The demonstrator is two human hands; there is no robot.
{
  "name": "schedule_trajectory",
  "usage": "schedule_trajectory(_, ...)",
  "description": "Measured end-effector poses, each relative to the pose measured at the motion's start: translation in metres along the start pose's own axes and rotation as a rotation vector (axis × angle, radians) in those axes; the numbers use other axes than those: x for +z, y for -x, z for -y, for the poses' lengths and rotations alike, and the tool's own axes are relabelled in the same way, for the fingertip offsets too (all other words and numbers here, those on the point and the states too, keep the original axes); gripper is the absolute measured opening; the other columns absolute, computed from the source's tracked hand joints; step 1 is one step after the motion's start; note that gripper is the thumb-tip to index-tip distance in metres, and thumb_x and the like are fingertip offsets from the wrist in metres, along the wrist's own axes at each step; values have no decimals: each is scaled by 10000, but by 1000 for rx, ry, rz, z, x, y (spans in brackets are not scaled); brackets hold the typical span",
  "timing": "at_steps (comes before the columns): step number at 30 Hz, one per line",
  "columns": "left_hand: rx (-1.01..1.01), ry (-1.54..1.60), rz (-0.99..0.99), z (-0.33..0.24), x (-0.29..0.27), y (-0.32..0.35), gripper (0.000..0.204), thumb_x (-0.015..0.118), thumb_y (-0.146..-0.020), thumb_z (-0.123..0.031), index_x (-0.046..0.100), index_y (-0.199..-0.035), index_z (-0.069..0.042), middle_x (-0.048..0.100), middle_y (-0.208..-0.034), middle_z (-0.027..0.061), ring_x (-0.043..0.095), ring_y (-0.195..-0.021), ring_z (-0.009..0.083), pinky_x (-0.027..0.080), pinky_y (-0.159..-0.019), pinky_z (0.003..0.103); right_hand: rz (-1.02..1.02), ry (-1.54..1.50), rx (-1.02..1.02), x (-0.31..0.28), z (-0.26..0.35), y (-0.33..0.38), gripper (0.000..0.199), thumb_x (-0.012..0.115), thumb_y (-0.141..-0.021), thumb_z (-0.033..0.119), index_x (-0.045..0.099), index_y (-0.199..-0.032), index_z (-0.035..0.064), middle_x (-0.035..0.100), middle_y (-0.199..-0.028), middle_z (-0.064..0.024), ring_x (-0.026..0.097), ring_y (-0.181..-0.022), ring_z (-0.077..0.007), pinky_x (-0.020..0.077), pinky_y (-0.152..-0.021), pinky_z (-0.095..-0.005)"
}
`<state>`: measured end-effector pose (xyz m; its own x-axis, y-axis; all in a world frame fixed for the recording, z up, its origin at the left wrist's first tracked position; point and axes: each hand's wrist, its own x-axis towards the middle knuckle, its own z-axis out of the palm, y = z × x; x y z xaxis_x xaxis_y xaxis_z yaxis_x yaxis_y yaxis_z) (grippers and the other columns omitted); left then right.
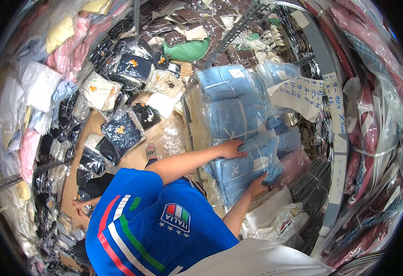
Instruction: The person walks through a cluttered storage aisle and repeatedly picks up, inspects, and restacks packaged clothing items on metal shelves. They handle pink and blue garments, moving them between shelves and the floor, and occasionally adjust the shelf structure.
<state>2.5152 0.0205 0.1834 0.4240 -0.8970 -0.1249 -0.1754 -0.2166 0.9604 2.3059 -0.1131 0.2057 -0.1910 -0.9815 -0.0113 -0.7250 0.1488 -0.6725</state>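
Neither of my hands shows. In front of me leans a person in a blue short-sleeved shirt [155, 225], seen from behind; the head is hidden. Both of that person's arms reach right to a bundle of light blue folded garments [246, 166] in clear plastic. One hand [231, 149] lies on its far side and the other hand [258, 185] at its near right side. More blue garment bundles [232, 117] tied with string lie beyond. White cloth [261, 260] fills the lower edge; whose it is, I cannot tell.
Bagged dark and white garments [122, 130] cover the left floor. A metal rack upright [233, 32] and a grey shelf edge [335, 184] with taped paper stand right. Bagged checked and red garments [371, 133] line the far right. Part of a limb [82, 204] shows left of the blue shirt.
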Motion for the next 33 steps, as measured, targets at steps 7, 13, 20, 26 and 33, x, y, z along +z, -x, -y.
schedule_trajectory(7, 31, -14, 41, 10, 1, -8, 998, 718, -682, -654, 456, -1369, 21, 554, -1290, 248, 524, -1206, 390, 421, -1019, 404, -58, 122, -130, -3, -2, 11, 953, 616, -780, 690, 391, -1374, -20, 475, -1338, -295, 507, -1203, -428, 413, -1007, -470)
schedule_trajectory(13, 18, -131, 333, -9, -16, -29, 945, 704, -705, -632, 474, -1350, 18, 498, -1340, 273, 491, -1239, 390, 407, -1032, 405, -96, 50, -191, 11, -34, 8, 834, 633, -821, 610, 406, -1364, 20, 484, -1344, -254, 513, -1200, -409, 428, -991, -463)
schedule_trajectory(20, 136, -276, -153, -47, 26, -79, 845, 563, -859, -577, 360, -1413, 27, 406, -1399, 309, 418, -1290, 437, 362, -1059, 477, -122, 99, -283, 16, -47, -3, 786, 580, -873, 577, 379, -1364, -3, 464, -1332, -292, 506, -1184, -436, 435, -974, -490)
schedule_trajectory(26, -9, -318, -84, -28, 57, -100, 836, 468, -913, -581, 250, -1478, -5, 317, -1449, 340, 279, -1374, 473, 239, -1109, 548, -90, 148, -253, 15, -31, 8, 806, 541, -877, 612, 384, -1369, -7, 472, -1336, -294, 500, -1198, -441, 427, -981, -484)
schedule_trajectory(33, -25, -247, 109, -24, 32, -112, 723, 606, -834, -535, 499, -1313, -4, 519, -1286, 287, 488, -1221, 415, 394, -1019, 493, -98, 300, -181, 22, -25, 9, 759, 511, -895, 608, 458, -1277, -45, 543, -1206, -306, 535, -1114, -459, 444, -926, -510)
